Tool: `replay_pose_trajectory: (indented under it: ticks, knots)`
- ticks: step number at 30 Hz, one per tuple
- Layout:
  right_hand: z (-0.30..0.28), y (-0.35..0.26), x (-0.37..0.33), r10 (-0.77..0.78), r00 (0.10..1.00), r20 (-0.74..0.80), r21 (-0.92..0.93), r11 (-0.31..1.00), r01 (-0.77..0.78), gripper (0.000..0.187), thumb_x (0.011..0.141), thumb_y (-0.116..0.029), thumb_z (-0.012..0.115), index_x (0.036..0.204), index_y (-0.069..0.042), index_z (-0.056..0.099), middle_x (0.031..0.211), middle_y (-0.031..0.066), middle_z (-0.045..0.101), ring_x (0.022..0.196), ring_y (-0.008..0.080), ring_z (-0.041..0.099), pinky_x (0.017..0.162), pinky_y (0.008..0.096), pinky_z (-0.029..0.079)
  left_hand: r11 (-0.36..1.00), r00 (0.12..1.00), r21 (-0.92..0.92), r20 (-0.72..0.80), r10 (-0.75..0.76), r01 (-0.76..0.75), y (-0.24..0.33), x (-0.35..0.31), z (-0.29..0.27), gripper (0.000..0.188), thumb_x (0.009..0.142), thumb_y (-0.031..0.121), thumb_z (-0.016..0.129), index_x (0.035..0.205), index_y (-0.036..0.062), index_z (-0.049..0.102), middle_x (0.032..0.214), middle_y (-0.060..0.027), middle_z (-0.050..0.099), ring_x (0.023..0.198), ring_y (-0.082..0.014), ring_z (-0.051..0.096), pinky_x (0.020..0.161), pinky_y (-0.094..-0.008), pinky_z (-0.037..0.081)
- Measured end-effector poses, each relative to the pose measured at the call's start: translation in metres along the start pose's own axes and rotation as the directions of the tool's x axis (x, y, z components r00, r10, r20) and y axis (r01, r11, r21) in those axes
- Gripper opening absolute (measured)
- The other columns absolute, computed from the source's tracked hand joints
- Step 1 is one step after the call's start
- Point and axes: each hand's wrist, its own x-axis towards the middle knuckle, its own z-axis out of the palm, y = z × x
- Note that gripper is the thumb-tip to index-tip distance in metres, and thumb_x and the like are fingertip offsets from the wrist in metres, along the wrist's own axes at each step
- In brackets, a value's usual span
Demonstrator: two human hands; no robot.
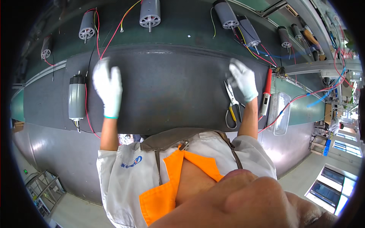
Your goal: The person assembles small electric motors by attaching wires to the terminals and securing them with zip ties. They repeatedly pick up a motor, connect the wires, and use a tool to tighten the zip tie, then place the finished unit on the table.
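Both of my hands wear white gloves and are raised over the dark work mat (171,91). My left hand (108,87) is open, fingers pointing away from me and apart, with nothing visible in it. A thin red wire runs down close to its fingertips. To its left lies a grey cylindrical motor (77,99) with a black end cap and wires at its near end. My right hand (243,80) is open with bent fingers, slightly blurred, and appears to hold nothing. Just beside it lie scissors (232,100) with a yellow-wrapped handle, blades pointing away.
Several more motors, such as one at the back (150,14) and a pair at the far right (226,14), stand along the green surface with loose wires. A red-and-silver hand tool (267,89) and a clear plastic tray (281,114) lie right. Red and blue cables (304,95) cross there.
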Motion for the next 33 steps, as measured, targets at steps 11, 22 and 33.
replay_pose_trajectory:
  ticks: [11,22,33]
  knots:
    - [0.034,0.003,0.232,-0.327,0.920,-0.217,-0.737,0.673,0.065,0.082,0.093,-0.024,0.062,0.161,-0.008,0.020,0.096,0.0245,0.073,0.079,0.0364,0.074,0.073,0.0495,0.057,0.870,0.919,-0.471,0.262,0.294,-0.144,0.108,-0.012,0.087,0.046,0.089,0.019,0.069,0.131,0.0034,0.062,0.129,-0.0162,0.063,0.122,-0.0353,0.058,0.106,-0.0454,0.044]
    - [0.148,-0.034,0.193,-0.326,0.906,-0.272,-0.108,0.945,0.308,0.086,0.083,-0.009,0.065,0.158,-0.006,0.023,0.097,0.0172,0.072,0.067,0.0224,0.073,0.059,0.0369,0.058,0.747,0.968,-0.663,0.215,0.129,0.047,0.102,-0.003,0.095,0.038,0.095,0.013,0.062,0.131,0.0014,0.061,0.131,-0.0178,0.063,0.126,-0.0353,0.057,0.109,-0.0425,0.044]
    - [0.116,-0.015,-0.143,-0.705,0.691,0.161,-0.335,0.620,0.710,0.056,0.080,-0.002,0.070,0.135,-0.005,0.061,0.103,0.0140,0.071,0.093,0.0320,0.069,0.078,0.0414,0.055,0.846,0.953,-0.529,0.222,0.205,-0.058,0.096,-0.020,0.020,0.048,0.089,0.019,0.068,0.133,0.0024,0.061,0.142,-0.0212,0.054,0.135,-0.0380,0.046,0.115,-0.0465,0.036]
